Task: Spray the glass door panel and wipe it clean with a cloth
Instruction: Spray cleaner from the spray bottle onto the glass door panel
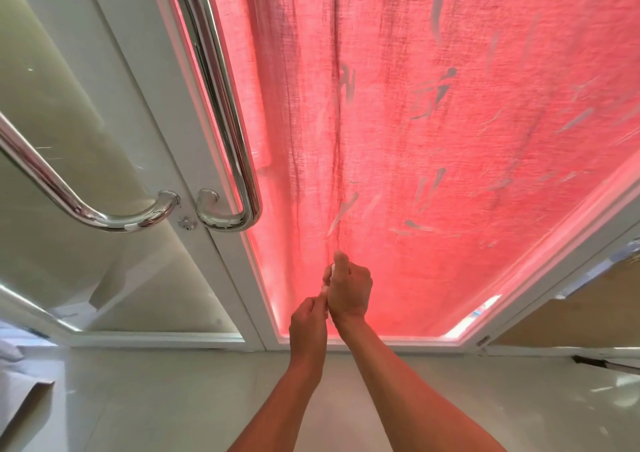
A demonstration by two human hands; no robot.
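At 6 o'clock of the view, low before the door, both hands meet. The right hand [349, 288] is closed round a small white item [332, 268], its fingers curled tight and one digit raised on top, toward the glass. Most of the item is hidden, and what it is cannot be told. The left hand [308, 320] sits just beside it at 7 o'clock, fingers curled, their tips against the right wrist where a sliver of white shows. Whether they pinch that white part cannot be told.

The glass door panel [450, 139] fills the view from 12 to 4 o'clock, set in a white frame [221, 261]. A red curtain [381, 53] hangs behind it and glows through. Pale smears [433, 98] mark the glass, scattered from 1 to 4 o'clock.

A chrome pull handle [221, 98] runs along the panel's edge at 11 o'clock. A second handle [69, 195] sits on the neighbouring leaf at 9 o'clock, with a lock [187, 223] between their lower ends. Pale floor [173, 399] lies below.
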